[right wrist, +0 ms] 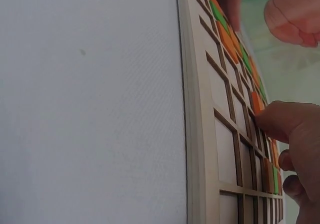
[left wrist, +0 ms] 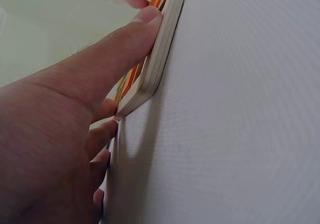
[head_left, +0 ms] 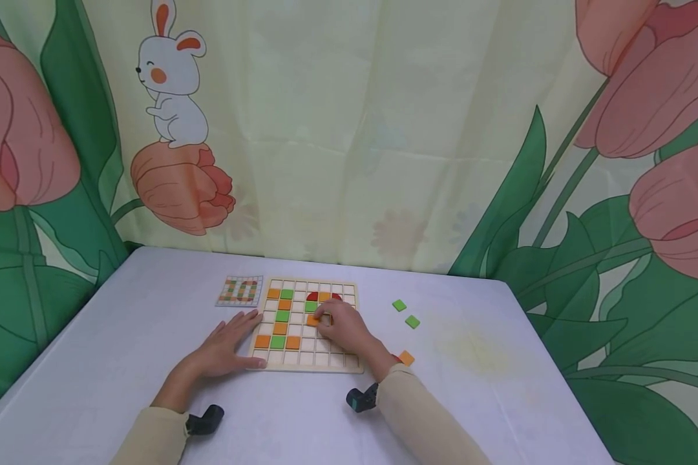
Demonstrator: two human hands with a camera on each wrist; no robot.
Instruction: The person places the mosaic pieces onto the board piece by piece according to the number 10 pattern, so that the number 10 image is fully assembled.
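Observation:
A wooden grid board (head_left: 302,371) lies on the table, with orange, green and red pieces in several of its cells. My left hand (head_left: 228,345) rests at its left edge with fingers spread. In the left wrist view, the thumb (left wrist: 125,46) lies on the board's rim (left wrist: 157,66). Over the board's right half, my right hand (head_left: 344,325) has curled fingers and pinches an orange square tile (head_left: 312,320) at a cell. The right wrist view has the thumb against that orange tile (right wrist: 256,102); the fingertips' far side is partly hidden.
A printed pattern card (head_left: 240,291) lies left of the board. Two loose green tiles (head_left: 399,305) are to the right. An orange tile (head_left: 406,358) and part of a red piece lie beside the right wrist. Behind the table hangs a printed curtain (head_left: 337,129).

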